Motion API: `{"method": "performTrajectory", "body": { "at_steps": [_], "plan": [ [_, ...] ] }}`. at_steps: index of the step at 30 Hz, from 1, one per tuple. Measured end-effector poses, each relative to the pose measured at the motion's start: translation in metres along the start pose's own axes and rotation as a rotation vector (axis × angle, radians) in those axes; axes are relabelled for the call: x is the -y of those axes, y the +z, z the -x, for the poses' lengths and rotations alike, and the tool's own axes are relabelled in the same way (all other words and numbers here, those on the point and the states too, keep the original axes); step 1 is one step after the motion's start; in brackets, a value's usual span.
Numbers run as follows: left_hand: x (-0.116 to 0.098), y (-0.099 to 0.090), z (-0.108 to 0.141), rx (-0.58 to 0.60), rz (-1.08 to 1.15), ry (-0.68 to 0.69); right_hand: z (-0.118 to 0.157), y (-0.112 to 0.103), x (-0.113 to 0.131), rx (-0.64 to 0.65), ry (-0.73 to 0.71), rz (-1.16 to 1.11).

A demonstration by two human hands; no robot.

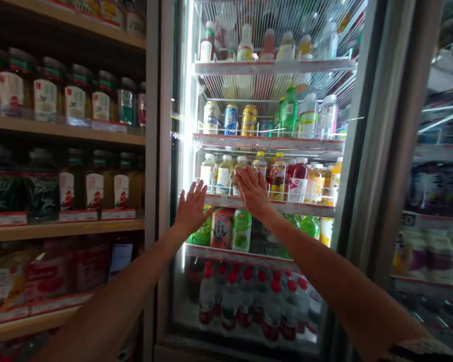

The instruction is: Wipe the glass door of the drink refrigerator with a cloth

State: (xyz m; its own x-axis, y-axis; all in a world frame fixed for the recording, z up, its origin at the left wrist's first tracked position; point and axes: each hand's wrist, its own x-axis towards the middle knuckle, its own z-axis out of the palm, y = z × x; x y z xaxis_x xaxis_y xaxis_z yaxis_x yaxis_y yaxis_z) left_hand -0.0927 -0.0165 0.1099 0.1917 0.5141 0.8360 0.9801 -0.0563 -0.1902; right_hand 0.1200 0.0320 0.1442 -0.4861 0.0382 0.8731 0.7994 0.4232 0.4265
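My left hand (191, 210) is raised at the left side of a lit drinks cooler (266, 200), its fingers stretched out and apart, with nothing in it. In front of the middle shelf's bottles, my right hand (253, 192) is held up flat, fingers extended. It partly covers a pale-labelled bottle (241, 162). I cannot tell whether either palm touches glass or hangs in the air. Right of that hand are a dark red bottle (298, 180) and an orange juice bottle (314, 182). Below the hands sit a pink-red pack (222, 229) and a green bottle (241, 230).
Cans, including a gold can (249, 120), and a green bottle (288, 111) line a higher shelf. Red-capped bottles (231, 300) crowd the cooler's bottom. Shelves of jars (46, 95) stand at left. A metal upright (388, 151) edges the cooler at right.
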Motion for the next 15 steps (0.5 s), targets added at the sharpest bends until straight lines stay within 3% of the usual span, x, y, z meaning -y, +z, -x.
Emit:
{"method": "performTrajectory", "body": {
  "at_steps": [3, 5, 11, 15],
  "plan": [
    [0.005, -0.006, -0.007, 0.004, -0.020, 0.030, 0.022, 0.007, 0.019, 0.079, -0.202, -0.047],
    [0.009, -0.011, -0.016, -0.005, -0.038, 0.040, 0.025, 0.011, 0.026, 0.092, -0.264, -0.065],
    [0.022, -0.016, -0.034, -0.013, -0.080, 0.112, -0.011, 0.015, 0.027, -0.007, -0.013, -0.059],
    [0.030, -0.011, -0.030, 0.002, -0.088, 0.137, -0.003, 0.019, 0.041, 0.075, -0.220, -0.103]
  ]
}}
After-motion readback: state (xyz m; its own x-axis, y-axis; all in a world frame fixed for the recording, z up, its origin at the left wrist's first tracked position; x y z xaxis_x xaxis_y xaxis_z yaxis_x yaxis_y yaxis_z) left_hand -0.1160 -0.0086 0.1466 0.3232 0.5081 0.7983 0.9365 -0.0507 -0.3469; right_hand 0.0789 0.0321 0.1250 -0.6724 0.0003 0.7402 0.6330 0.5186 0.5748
